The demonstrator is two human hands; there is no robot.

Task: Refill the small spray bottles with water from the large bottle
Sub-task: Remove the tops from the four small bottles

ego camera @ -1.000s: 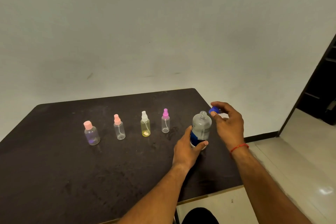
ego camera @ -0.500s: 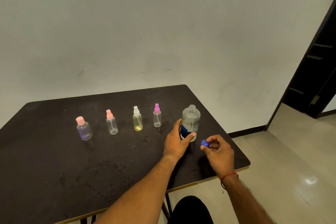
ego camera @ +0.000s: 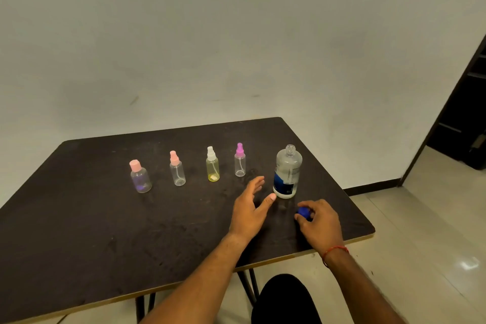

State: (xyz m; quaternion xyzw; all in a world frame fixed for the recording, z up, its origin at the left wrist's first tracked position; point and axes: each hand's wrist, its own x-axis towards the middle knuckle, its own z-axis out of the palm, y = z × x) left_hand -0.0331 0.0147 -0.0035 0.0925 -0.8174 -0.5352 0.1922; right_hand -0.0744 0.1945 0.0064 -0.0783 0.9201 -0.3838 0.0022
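The large clear bottle (ego camera: 287, 171) with a blue label stands uncapped near the table's right side. Its blue cap (ego camera: 303, 211) is pinched in my right hand (ego camera: 319, 221), low at the table surface in front of the bottle. My left hand (ego camera: 249, 208) hovers with fingers spread, just left of the bottle and not touching it. In a row to the left stand several small bottles: a magenta-topped sprayer (ego camera: 239, 160), a white-topped yellowish one (ego camera: 212, 164), a pink-topped sprayer (ego camera: 177, 168) and a squat pink-capped bottle (ego camera: 140, 177).
The dark table (ego camera: 79, 231) has its right edge close behind my right hand and its front edge near my forearms. A white wall is behind. A dark doorway (ego camera: 465, 113) opens at the right over a tiled floor.
My left hand let go of the large bottle and opened, moving slightly left. My right hand carried the blue cap from above the bottle's neck down to the table.
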